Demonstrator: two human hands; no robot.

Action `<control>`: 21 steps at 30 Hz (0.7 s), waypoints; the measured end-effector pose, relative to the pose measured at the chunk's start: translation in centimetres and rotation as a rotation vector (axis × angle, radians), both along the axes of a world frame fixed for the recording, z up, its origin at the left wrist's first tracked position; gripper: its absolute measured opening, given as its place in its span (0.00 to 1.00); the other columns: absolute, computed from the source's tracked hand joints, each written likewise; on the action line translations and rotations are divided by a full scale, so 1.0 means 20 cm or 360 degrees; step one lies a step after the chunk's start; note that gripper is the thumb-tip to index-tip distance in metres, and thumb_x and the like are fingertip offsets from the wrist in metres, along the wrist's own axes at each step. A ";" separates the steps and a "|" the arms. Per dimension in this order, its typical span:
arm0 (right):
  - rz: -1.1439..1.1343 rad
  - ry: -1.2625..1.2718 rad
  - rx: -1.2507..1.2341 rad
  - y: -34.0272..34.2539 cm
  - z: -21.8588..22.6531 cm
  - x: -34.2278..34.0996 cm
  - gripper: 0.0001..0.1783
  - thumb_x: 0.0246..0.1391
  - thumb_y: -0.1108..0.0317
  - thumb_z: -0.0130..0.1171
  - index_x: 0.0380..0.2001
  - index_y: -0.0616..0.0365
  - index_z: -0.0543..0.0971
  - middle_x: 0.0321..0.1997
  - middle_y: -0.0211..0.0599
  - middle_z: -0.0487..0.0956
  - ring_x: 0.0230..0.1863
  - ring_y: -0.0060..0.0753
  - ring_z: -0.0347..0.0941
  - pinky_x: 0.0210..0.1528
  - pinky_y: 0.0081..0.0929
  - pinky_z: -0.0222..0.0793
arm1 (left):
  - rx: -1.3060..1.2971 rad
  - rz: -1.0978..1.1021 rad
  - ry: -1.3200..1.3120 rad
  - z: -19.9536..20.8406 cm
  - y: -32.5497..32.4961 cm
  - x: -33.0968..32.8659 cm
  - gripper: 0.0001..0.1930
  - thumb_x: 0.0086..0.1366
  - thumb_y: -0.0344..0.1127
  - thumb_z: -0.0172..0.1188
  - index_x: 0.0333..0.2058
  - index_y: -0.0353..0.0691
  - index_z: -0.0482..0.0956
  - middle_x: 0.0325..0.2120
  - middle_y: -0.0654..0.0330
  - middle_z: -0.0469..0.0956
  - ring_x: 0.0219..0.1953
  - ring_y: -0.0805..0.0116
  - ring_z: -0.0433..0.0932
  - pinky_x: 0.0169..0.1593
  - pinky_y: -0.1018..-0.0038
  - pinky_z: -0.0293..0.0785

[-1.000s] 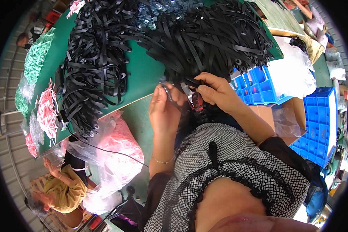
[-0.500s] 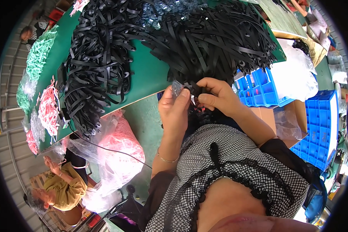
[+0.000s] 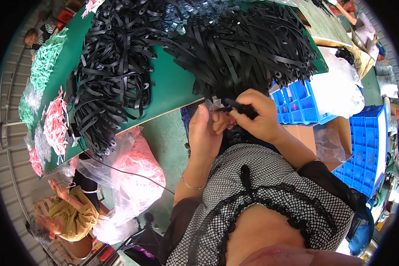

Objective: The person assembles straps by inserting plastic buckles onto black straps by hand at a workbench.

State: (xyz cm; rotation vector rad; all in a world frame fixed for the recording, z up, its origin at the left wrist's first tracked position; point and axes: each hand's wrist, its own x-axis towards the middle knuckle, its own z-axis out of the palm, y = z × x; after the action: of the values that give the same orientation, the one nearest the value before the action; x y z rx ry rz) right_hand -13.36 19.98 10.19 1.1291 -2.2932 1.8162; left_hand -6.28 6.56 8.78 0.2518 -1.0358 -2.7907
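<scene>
Beyond the table's near edge, my left hand (image 3: 205, 132) pinches a small clear plastic piece (image 3: 209, 104), perhaps a buckle, between thumb and fingers. Close beside it my right hand (image 3: 262, 116) is closed around a black ridged-type strap (image 3: 243, 107), its end near the clear piece. Whether the strap's tip is inside the piece cannot be made out. Just past my hands a big heap of black straps (image 3: 252, 48) hangs over the green table's edge. A second pile of black straps (image 3: 115, 75) lies to the left. Small clear bluish pieces (image 3: 195, 15) are heaped at the back.
Green table (image 3: 175, 84) is in front of me. Pink straps (image 3: 56, 122) and green straps (image 3: 48, 55) lie at its left end. Below stands a bag of pink pieces (image 3: 137, 166). Blue crates (image 3: 361, 153) and a cardboard box (image 3: 303, 135) are at right. A co-worker (image 3: 77, 217) sits lower left.
My right hand has shifted slightly right and closed more around the strap. My left hand has turned and lowered a little, with the clear piece still at its fingertips.
</scene>
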 end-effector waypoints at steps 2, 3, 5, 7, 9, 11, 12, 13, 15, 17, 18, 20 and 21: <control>-0.0093 0.0143 -0.0069 0.00 0.00 0.00 0.11 0.38 0.78 0.62 0.29 0.63 0.73 0.27 0.38 0.73 0.28 0.27 0.71 0.26 0.21 0.66 | 0.0050 -0.0105 0.0100 -0.02 0.00 0.00 0.21 0.66 0.52 0.37 0.22 0.41 0.63 0.14 0.67 0.57 0.17 0.77 0.53 0.29 0.76 0.55; -0.0187 0.0284 -0.0139 0.00 0.00 0.00 0.11 0.37 0.80 0.61 0.28 0.63 0.73 0.28 0.39 0.73 0.30 0.30 0.72 0.28 0.23 0.67 | 0.0107 -0.0147 0.0126 -0.02 0.00 0.01 0.21 0.66 0.52 0.37 0.22 0.42 0.62 0.14 0.67 0.57 0.16 0.77 0.53 0.30 0.76 0.55; -0.0108 0.0433 -0.0119 -0.01 0.00 0.00 0.12 0.36 0.80 0.61 0.28 0.62 0.73 0.28 0.40 0.73 0.29 0.33 0.72 0.29 0.24 0.68 | 0.0163 -0.0186 0.0152 -0.02 0.01 0.02 0.21 0.66 0.52 0.36 0.22 0.42 0.62 0.13 0.68 0.57 0.16 0.77 0.52 0.30 0.76 0.56; 0.0055 0.0613 -0.0034 -0.01 0.00 0.00 0.14 0.31 0.81 0.62 0.28 0.63 0.73 0.29 0.41 0.74 0.29 0.38 0.72 0.29 0.26 0.69 | 0.0238 -0.0204 0.0083 -0.02 0.02 0.03 0.21 0.67 0.51 0.35 0.22 0.42 0.62 0.13 0.68 0.55 0.16 0.77 0.51 0.30 0.77 0.56; 0.0116 0.0627 -0.0061 -0.01 -0.02 0.00 0.15 0.31 0.81 0.61 0.28 0.63 0.73 0.29 0.41 0.74 0.29 0.38 0.72 0.29 0.27 0.69 | 0.0260 -0.0206 0.0025 0.00 0.01 0.03 0.21 0.67 0.51 0.34 0.22 0.42 0.62 0.12 0.69 0.55 0.16 0.78 0.51 0.29 0.77 0.56; 0.0178 0.0641 -0.0087 0.00 -0.03 0.00 0.15 0.30 0.81 0.61 0.28 0.62 0.73 0.29 0.41 0.73 0.29 0.39 0.73 0.29 0.28 0.70 | 0.0281 -0.0209 -0.0033 0.00 0.00 0.04 0.21 0.67 0.51 0.34 0.22 0.43 0.62 0.12 0.69 0.54 0.15 0.78 0.51 0.29 0.78 0.56; 0.0195 0.0691 -0.0094 0.00 -0.03 -0.01 0.15 0.30 0.81 0.61 0.28 0.62 0.73 0.29 0.41 0.73 0.28 0.39 0.72 0.27 0.28 0.69 | 0.0306 -0.0216 0.0015 0.00 0.00 0.04 0.21 0.67 0.50 0.33 0.22 0.42 0.62 0.12 0.69 0.54 0.15 0.78 0.51 0.29 0.78 0.57; 0.0212 0.0740 -0.0100 0.01 -0.03 -0.01 0.16 0.29 0.81 0.61 0.28 0.62 0.74 0.29 0.41 0.73 0.26 0.38 0.72 0.25 0.27 0.68 | 0.0331 -0.0225 0.0063 0.00 0.00 0.04 0.21 0.67 0.50 0.33 0.22 0.42 0.62 0.12 0.69 0.55 0.15 0.78 0.50 0.29 0.78 0.57; 0.0217 0.0783 -0.0093 0.01 -0.03 -0.02 0.16 0.28 0.81 0.61 0.29 0.61 0.74 0.29 0.41 0.73 0.25 0.37 0.71 0.24 0.27 0.67 | 0.0326 -0.0236 0.0058 -0.01 -0.01 0.04 0.21 0.67 0.50 0.33 0.22 0.43 0.61 0.12 0.69 0.55 0.15 0.78 0.51 0.29 0.78 0.57; 0.0224 0.0825 -0.0086 0.01 -0.03 -0.02 0.17 0.28 0.81 0.61 0.29 0.61 0.74 0.29 0.42 0.73 0.23 0.37 0.70 0.22 0.26 0.65 | 0.0320 -0.0245 0.0052 -0.01 0.00 0.04 0.21 0.67 0.50 0.33 0.22 0.43 0.61 0.12 0.69 0.55 0.15 0.78 0.51 0.29 0.78 0.58; 0.0203 0.0891 -0.0101 0.01 -0.04 -0.01 0.18 0.27 0.79 0.61 0.29 0.62 0.73 0.29 0.41 0.73 0.23 0.36 0.70 0.22 0.25 0.65 | 0.0368 -0.0270 0.0000 -0.01 0.00 0.04 0.21 0.68 0.50 0.33 0.22 0.43 0.61 0.12 0.69 0.55 0.15 0.78 0.51 0.29 0.78 0.58; 0.0178 0.0957 -0.0114 0.00 -0.04 -0.01 0.19 0.26 0.78 0.61 0.30 0.63 0.73 0.30 0.40 0.72 0.24 0.35 0.70 0.22 0.25 0.64 | 0.0415 -0.0300 -0.0053 -0.01 0.01 0.05 0.20 0.68 0.50 0.33 0.22 0.43 0.60 0.12 0.69 0.55 0.15 0.78 0.51 0.30 0.77 0.58; 0.0170 0.0988 -0.0129 0.00 -0.04 -0.01 0.18 0.27 0.78 0.61 0.30 0.62 0.73 0.29 0.40 0.72 0.23 0.35 0.70 0.22 0.25 0.63 | 0.0502 -0.0309 -0.0079 -0.01 0.01 0.05 0.20 0.68 0.50 0.32 0.21 0.44 0.59 0.12 0.69 0.55 0.15 0.78 0.52 0.30 0.76 0.58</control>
State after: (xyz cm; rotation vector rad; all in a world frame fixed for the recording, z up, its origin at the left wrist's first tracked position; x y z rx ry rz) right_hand -13.62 19.99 9.43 1.5489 -1.8123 1.3057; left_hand -5.27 6.72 8.56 0.2713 -0.6550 -3.1344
